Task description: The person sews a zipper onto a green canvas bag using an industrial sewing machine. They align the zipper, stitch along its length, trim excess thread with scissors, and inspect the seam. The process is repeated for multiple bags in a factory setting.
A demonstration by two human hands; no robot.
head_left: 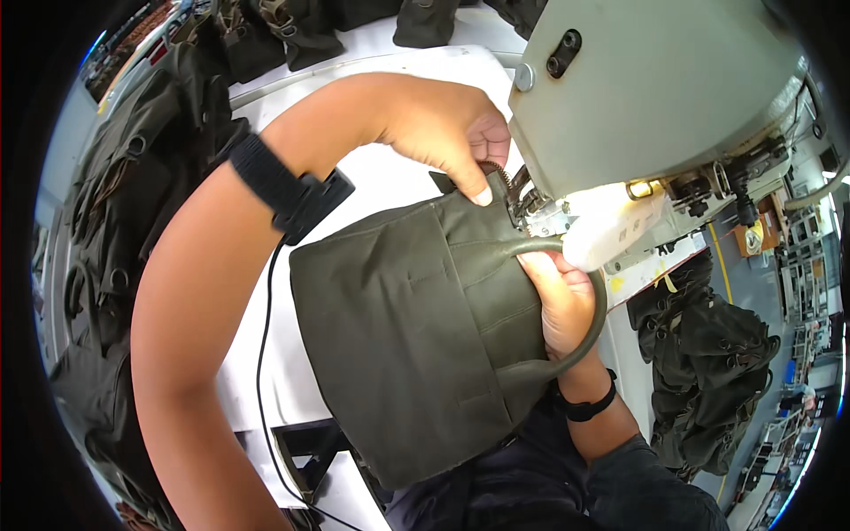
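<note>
A dark olive fabric bag [390, 336] with rolled handles lies across the white table under the grey sewing machine [655, 80]. At the bag's top edge, my left hand [452, 137] is closed on the fabric beside a zipper [494, 166], thumb pressed on it, just left of the needle and presser foot [527, 203]. My right hand [558, 296] holds the bag within the loop of its handle [595, 310], just below the needle area, fingers curled and partly hidden by the handle.
More dark bags are piled along the left [124, 159], across the back [310, 31] and below the table's right side [708, 363]. A black cable [266, 336] runs down the white table [257, 389]. A cardboard box [757, 234] and racks stand beyond at right.
</note>
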